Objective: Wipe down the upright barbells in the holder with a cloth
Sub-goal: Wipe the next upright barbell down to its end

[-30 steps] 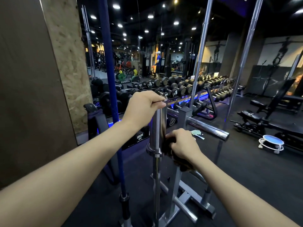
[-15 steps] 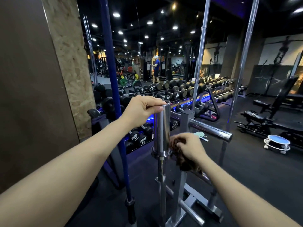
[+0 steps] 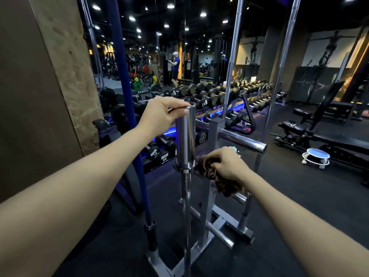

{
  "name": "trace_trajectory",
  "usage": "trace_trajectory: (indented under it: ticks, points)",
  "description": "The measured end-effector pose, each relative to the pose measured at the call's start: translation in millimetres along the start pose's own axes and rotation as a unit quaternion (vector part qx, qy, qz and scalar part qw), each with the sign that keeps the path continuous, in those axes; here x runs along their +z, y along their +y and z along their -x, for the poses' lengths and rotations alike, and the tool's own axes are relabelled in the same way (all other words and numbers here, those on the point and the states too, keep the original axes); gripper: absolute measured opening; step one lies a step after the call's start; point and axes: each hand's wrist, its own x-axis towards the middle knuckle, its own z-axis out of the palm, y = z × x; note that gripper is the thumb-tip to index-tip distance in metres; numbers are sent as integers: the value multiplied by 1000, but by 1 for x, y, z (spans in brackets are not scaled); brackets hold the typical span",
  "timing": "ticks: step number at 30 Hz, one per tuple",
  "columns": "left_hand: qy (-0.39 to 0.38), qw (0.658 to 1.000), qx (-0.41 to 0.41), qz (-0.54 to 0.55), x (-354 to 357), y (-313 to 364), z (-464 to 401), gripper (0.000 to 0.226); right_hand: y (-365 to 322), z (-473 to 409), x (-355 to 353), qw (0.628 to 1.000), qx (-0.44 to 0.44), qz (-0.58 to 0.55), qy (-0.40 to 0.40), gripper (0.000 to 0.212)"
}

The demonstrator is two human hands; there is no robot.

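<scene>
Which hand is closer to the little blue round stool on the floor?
Right. The right hand, gripping the brown cloth, is nearer the stool; the left hand holds the barbell top, farther away.

"FITNESS" in white on the black plate stand [image 3: 144,91] at the back | "10" on a dumbbell head [image 3: 155,153] on the low rack | "20" on the neighbouring dumbbell [image 3: 165,158] | smaller print above both numbers unreadable

A dim gym is lit by small ceiling spotlights [image 3: 170,6] and a blue glow under the dumbbell rack [image 3: 211,113]. Glare is seen on chrome; edges are bowed by wide-angle distortion.
</scene>
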Motion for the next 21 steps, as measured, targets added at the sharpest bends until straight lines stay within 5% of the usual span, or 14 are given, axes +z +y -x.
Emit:
trace_trajectory:
  ticks: [5,21]
  points:
    - [22,1000,-9,0,9,7,0,23,-28,15,2,995,-84,25,58,32]
    - [21,999,-34,-11,8,12,3,26,-32,23,30,997,0,61,44,29]
